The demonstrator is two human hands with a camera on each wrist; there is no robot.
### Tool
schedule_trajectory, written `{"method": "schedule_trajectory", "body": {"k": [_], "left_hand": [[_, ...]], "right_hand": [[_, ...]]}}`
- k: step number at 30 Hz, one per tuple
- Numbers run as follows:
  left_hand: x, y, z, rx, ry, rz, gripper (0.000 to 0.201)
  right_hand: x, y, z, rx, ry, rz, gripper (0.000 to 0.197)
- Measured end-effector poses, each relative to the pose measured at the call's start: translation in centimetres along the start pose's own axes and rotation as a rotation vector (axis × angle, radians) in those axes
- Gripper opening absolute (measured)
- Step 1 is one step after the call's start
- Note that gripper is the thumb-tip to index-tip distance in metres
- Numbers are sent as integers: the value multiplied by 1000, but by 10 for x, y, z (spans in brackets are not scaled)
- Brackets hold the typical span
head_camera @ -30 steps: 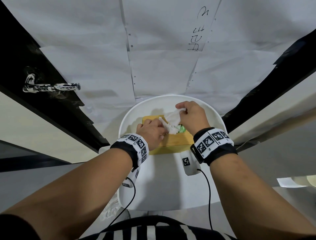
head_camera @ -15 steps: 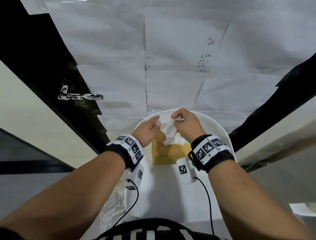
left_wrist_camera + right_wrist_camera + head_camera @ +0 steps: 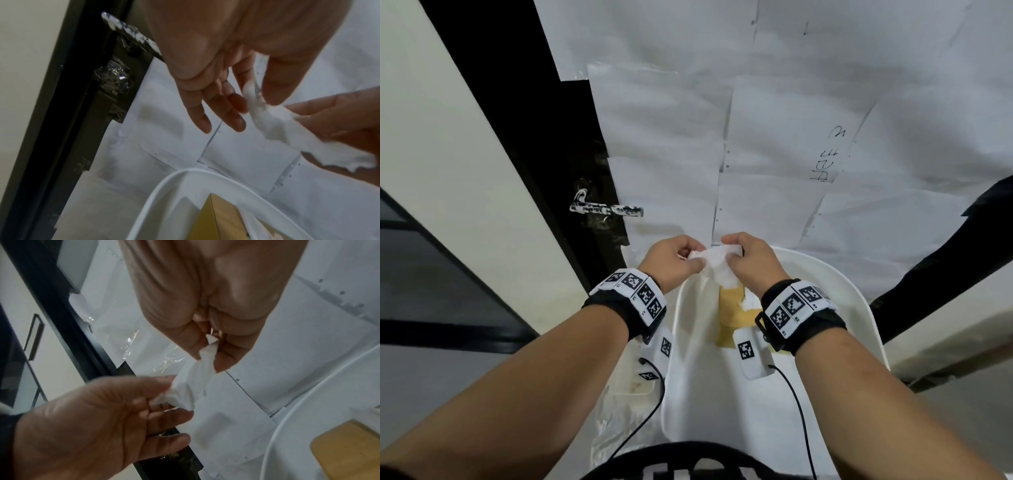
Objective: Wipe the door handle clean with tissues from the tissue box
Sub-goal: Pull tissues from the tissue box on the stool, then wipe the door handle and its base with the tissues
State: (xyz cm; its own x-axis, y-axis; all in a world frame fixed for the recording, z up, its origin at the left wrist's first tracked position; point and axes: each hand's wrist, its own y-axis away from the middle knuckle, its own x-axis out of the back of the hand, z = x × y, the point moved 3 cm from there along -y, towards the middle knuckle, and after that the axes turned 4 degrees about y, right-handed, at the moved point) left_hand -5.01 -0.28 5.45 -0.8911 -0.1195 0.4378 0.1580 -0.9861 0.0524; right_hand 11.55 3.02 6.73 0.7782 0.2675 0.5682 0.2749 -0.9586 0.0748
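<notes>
A crumpled white tissue (image 3: 714, 263) hangs between both hands above the yellow tissue box (image 3: 731, 308). My right hand (image 3: 736, 255) pinches its right end with thumb and finger, seen close in the right wrist view on the tissue (image 3: 195, 386). My left hand (image 3: 693, 258) pinches the left end; in the left wrist view the tissue (image 3: 265, 118) sits between thumb and index while the other fingers (image 3: 205, 123) stay straight. The door handle (image 3: 606, 209), smeared black and white, sticks out of the black door edge to the upper left of my hands, also the handle (image 3: 133, 34).
The tissue box lies in a white round tub (image 3: 859, 308) just below my hands. White paper sheets (image 3: 791, 120) cover the door panel behind. The black door frame (image 3: 510, 102) runs diagonally on the left; a cream wall (image 3: 448, 154) lies beyond it.
The tissue has come up out of the box. My left hand left the box top and took hold of the tissue's left end. Both hands rose; the view tilted up.
</notes>
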Motion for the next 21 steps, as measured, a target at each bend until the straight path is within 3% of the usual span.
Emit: {"method": "schedule_trajectory", "body": {"k": [4,8,13,21], "left_hand": [[27,-1,-7,-25,72,19,8],[68,-3,-22,-54,52,87,18],[128,-8,-44,-29,49,179,20],[191,-18,-71,-106,-120,200,9]], "right_hand": [[-19,-3,-18,1,48,-15,30],[-44,-7,-39,7,75,1,17],[-80,-13,-78,18,49,-33,32],[-133,-24,-133,45,-161,2,19]]}}
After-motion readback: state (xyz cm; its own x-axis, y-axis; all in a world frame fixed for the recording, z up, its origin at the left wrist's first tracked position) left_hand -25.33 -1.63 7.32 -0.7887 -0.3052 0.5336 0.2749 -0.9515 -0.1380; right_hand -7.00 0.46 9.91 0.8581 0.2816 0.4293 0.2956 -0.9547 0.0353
